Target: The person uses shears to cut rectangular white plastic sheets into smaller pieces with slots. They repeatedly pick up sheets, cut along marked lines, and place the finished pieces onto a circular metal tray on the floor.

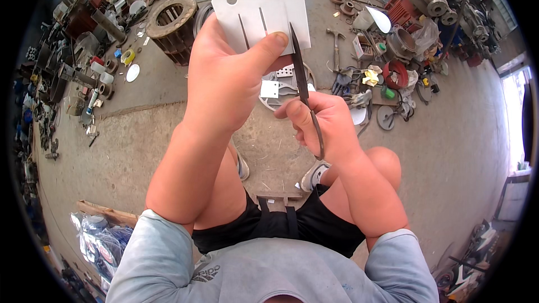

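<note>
My left hand (233, 70) is closed on a white flat sheet (251, 1), raised in front of me with the thumb across its lower part. The sheet has cut top corners, two round holes near its top edge and thin slits running lengthwise. My right hand (332, 122) grips a pair of dark scissors (300, 73) by the handles. The blades point up and lie against the right part of the sheet, by a slit there. Whether both blades are around the sheet is hard to tell. Below it, a small white piece with holes (270, 89) lies on a round metal frame.
A slatted metal drum (173, 15) stands on the floor at the upper left. A hammer (336, 50), work gloves (343, 83), a red ring (395, 73) and a green-capped container (387, 93) lie at the upper right. Machine parts crowd both sides. Plastic-wrapped goods (101, 244) sit at lower left.
</note>
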`<action>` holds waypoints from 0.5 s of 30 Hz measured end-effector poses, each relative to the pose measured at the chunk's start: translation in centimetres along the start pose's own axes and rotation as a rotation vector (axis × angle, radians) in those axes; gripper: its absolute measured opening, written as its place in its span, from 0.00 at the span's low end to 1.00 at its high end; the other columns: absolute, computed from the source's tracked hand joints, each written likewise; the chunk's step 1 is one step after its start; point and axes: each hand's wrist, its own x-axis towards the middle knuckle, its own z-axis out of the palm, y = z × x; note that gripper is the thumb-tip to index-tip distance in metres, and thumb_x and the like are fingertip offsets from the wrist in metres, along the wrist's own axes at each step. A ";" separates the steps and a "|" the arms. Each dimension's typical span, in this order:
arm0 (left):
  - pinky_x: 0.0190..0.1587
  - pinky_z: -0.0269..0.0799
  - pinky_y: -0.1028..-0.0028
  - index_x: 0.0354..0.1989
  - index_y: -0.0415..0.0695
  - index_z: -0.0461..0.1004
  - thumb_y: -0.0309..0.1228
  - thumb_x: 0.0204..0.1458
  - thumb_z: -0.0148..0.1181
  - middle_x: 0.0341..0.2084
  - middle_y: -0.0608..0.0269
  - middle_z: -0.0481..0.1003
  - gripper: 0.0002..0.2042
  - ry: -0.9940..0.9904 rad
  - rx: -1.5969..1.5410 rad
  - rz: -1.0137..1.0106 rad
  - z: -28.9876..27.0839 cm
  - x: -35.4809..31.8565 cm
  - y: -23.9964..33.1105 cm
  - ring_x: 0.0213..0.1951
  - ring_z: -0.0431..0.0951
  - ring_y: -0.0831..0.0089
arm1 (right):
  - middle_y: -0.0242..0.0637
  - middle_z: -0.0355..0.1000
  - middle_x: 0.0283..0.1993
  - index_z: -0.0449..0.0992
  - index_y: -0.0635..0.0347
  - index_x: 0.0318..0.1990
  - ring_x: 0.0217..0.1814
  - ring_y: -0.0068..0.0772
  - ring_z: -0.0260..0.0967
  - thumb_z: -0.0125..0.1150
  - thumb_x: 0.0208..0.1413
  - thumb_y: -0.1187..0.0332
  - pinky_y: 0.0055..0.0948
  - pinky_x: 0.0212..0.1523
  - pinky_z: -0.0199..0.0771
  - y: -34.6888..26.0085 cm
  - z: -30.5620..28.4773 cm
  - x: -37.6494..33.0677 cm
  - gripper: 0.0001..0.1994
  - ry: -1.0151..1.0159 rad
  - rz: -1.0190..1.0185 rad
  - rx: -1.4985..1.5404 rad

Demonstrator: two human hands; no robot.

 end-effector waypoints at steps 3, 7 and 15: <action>0.54 0.88 0.53 0.59 0.26 0.67 0.18 0.63 0.63 0.50 0.43 0.80 0.19 -0.003 -0.012 -0.007 -0.2 0.1 0.0 0.50 0.87 0.51 | 0.24 0.69 0.25 0.85 0.65 0.41 0.23 0.15 0.65 0.68 0.65 0.39 0.21 0.24 0.65 -0.5 -0.4 -0.2 0.30 -0.039 0.071 0.011; 0.54 0.89 0.55 0.60 0.27 0.67 0.18 0.63 0.64 0.50 0.43 0.80 0.19 -0.005 -0.001 -0.017 -0.2 0.1 0.0 0.50 0.86 0.53 | 0.23 0.68 0.24 0.85 0.65 0.40 0.22 0.15 0.65 0.68 0.65 0.38 0.21 0.24 0.65 -0.3 -0.4 0.0 0.31 -0.028 0.047 0.011; 0.53 0.89 0.56 0.59 0.27 0.68 0.19 0.62 0.65 0.50 0.45 0.80 0.19 -0.017 -0.009 -0.025 0.1 -0.2 0.0 0.48 0.86 0.56 | 0.22 0.67 0.23 0.84 0.64 0.39 0.22 0.14 0.64 0.72 0.64 0.41 0.21 0.22 0.62 -0.9 -0.6 -0.1 0.28 -0.022 0.068 0.046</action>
